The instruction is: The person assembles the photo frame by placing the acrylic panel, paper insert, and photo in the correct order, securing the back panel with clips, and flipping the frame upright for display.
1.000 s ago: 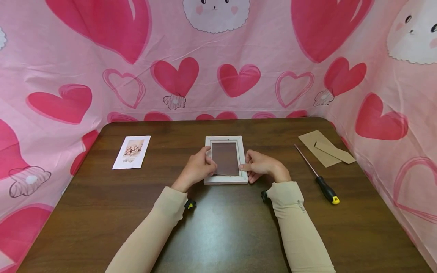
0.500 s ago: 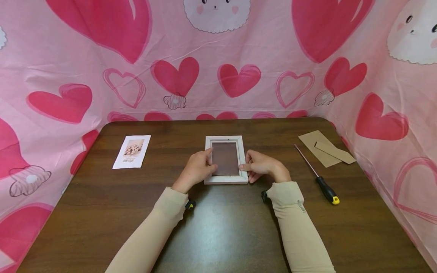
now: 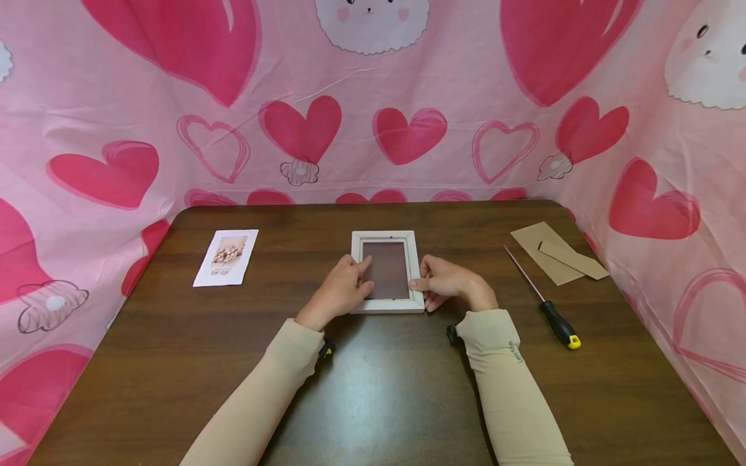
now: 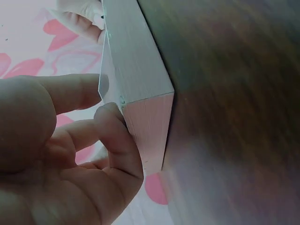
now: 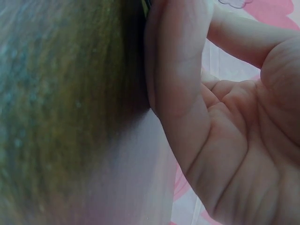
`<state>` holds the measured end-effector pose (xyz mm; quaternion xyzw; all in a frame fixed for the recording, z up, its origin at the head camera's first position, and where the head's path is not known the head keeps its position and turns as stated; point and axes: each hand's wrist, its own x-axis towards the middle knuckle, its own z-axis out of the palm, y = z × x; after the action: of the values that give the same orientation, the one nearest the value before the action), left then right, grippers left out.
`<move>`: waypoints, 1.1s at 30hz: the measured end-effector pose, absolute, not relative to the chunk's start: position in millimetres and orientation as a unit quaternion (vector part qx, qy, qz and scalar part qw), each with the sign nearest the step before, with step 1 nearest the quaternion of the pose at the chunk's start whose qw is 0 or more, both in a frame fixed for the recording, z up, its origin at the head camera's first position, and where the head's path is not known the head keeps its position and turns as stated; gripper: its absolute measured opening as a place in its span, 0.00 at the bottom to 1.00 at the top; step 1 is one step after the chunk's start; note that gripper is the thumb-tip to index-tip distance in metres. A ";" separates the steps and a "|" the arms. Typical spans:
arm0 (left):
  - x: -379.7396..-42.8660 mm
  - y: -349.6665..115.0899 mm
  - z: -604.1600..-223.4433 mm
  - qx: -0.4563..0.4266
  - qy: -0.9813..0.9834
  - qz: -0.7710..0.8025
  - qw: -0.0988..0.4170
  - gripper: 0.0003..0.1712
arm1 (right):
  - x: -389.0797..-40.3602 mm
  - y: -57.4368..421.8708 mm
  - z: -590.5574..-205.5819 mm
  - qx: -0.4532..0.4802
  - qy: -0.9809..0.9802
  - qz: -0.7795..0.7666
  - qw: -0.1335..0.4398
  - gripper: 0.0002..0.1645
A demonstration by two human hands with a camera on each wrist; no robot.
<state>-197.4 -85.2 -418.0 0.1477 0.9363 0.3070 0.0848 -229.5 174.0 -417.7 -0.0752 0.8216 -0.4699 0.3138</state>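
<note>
A white picture frame (image 3: 415,259) lies face down in the middle of the table, a clear sheet (image 3: 389,268) over its opening. My right hand (image 3: 445,282) grips the frame's right side, thumb on top and fingers curled against the outer edge. At the left side, my left hand (image 3: 340,289) holds the sheet's edge with thumb and index finger, which stand a little apart. The left wrist view shows a corner of the clear sheet (image 4: 104,84) raised off the frame (image 4: 147,126). In the right wrist view my fingers (image 5: 180,70) hide the frame.
A printed picture card (image 3: 247,249) lies at the table's left. On the right are a screwdriver (image 3: 558,321) with a black and yellow handle, a brown backing board (image 3: 533,243) and a folding stand strip (image 3: 574,261) on it. Pink heart-patterned cloth (image 3: 408,71) surrounds the table.
My left hand has shifted slightly right, its index fingertip moving from the frame's left side in over the opening. The right hand and the frame have stayed in place.
</note>
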 end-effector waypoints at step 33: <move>-211.0 -122.5 -401.2 0.134 0.941 0.308 0.045 0.31 | -230.1 173.4 -418.9 -0.072 0.821 -0.473 0.314 0.17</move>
<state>-211.0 -122.5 -401.2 0.1335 0.9410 0.3076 0.0454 -230.1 173.4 -418.9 -0.0718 0.8205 -0.4725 0.3136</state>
